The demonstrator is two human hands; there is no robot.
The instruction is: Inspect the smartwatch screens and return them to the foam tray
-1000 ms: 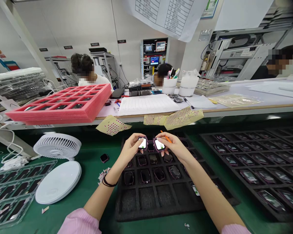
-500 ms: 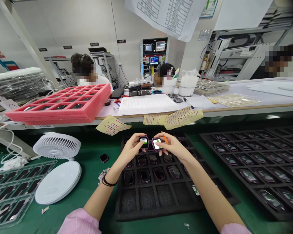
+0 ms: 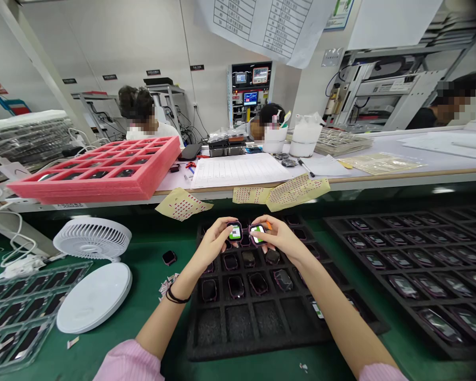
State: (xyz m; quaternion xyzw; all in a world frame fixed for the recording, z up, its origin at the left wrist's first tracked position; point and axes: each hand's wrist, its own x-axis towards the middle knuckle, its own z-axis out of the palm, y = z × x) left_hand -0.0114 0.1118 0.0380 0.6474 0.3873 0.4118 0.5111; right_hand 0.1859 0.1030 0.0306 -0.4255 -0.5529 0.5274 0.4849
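Right now, two lit watches, side by side above one black foam tray [image 3: 257, 346], a narrow gap between them. Left hand [image 3: 214, 238]: closed in a pinch on the left watch [image 3: 235, 232], fingers curled round it, thumb at the screen's edge; display green and white. Right hand [image 3: 280, 235]: likewise closed, on the right watch [image 3: 257, 234], thumb over the glass. One orange stick [image 3: 268, 225] shows at my right fingers. Second row from me: four dark watches [image 3: 236, 286] left of my right arm, one per pocket. Second black tray [image 3: 405, 308] to my right, many watches, too crowded to count. On the green bench [image 3: 143, 296]: one loose watch [image 3: 168, 257], one white fan [image 3: 93, 296]. Along the shelf [image 3: 365, 183]: three yellow dotted sheets [image 3: 182, 205], one pink foam tray [image 3: 143, 185], two white tubs [image 3: 275, 140].
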